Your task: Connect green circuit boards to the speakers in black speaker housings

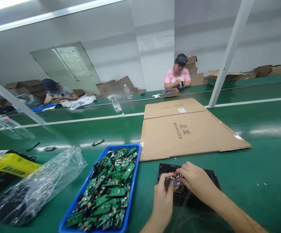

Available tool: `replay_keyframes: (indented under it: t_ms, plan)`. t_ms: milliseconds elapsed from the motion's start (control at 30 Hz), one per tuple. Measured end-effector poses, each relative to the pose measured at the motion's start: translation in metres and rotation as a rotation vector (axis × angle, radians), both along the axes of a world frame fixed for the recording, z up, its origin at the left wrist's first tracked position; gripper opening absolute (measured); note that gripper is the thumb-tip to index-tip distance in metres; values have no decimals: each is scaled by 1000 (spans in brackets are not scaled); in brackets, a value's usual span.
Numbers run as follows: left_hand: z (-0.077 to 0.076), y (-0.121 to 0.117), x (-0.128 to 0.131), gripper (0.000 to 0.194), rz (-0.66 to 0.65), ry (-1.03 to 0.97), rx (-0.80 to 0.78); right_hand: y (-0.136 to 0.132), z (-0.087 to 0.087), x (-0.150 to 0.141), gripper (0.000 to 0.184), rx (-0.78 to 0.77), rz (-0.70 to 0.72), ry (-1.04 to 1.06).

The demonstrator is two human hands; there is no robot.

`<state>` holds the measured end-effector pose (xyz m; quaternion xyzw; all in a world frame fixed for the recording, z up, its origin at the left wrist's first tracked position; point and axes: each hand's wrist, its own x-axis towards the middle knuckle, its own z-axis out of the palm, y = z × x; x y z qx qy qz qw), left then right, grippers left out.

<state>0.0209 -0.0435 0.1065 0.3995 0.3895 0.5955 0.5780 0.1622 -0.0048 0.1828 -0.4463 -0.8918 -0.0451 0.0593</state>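
A black plastic fan housing (210, 178) lies on the green belt near the front edge. Both my hands rest on it. My left hand (163, 197) grips its near left side, thumb pressed by the red and black wires (176, 177) at the middle. My right hand (196, 179) comes from the right with fingers curled down onto the same wires. What the fingertips pinch is partly hidden. A blue tray (133, 194) heaped with several green circuit boards (111, 191) stands just left of my left hand.
A flattened cardboard box (186, 129) lies behind the housing. A clear plastic bag (40, 184) and a yellow packet (12, 163) lie at the left. Water bottles (117, 106) stand further back. Two other people work at the far bench. A slanted white post (225, 61) stands at right.
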Motion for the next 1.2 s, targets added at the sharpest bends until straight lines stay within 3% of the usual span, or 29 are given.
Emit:
replay_keyframes:
  t_ms: [100, 167, 300, 367, 467, 500, 633, 700, 800, 967, 1200]
  plan:
    - [0, -1, -1, 31, 49, 66, -5, -2, 21, 5, 30, -233, -191, 110]
    - [2, -1, -1, 31, 102, 58, -34, -4, 36, 10, 30, -414, -261, 198]
    - [7, -1, -2, 33, 118, -13, -96, 0, 50, 24, 45, -675, -196, 297]
    - [9, -1, -2, 36, 115, -12, -118, 3, 49, 27, 45, -692, -169, 288]
    - [9, -2, 0, 40, 123, -4, -128, 8, 44, 24, 17, -645, -130, 301]
    - [9, -2, 0, 40, 128, -8, -128, 8, 41, 21, 16, -646, -125, 325]
    - [8, -2, 2, 38, 140, -27, -124, 2, 30, 4, 4, -712, -220, 434]
    - [8, -1, 3, 37, 142, -17, -119, -3, 24, -4, 4, -656, -238, 432]
    - [6, -1, 3, 36, 144, -13, -114, -7, 11, -11, 13, -434, -201, 309]
    - [4, -3, 3, 34, 128, 20, -95, -4, -18, -9, 17, -61, -28, 122]
    - [6, -5, 4, 34, 102, 62, -71, 1, -30, -3, 15, 76, 29, 169]
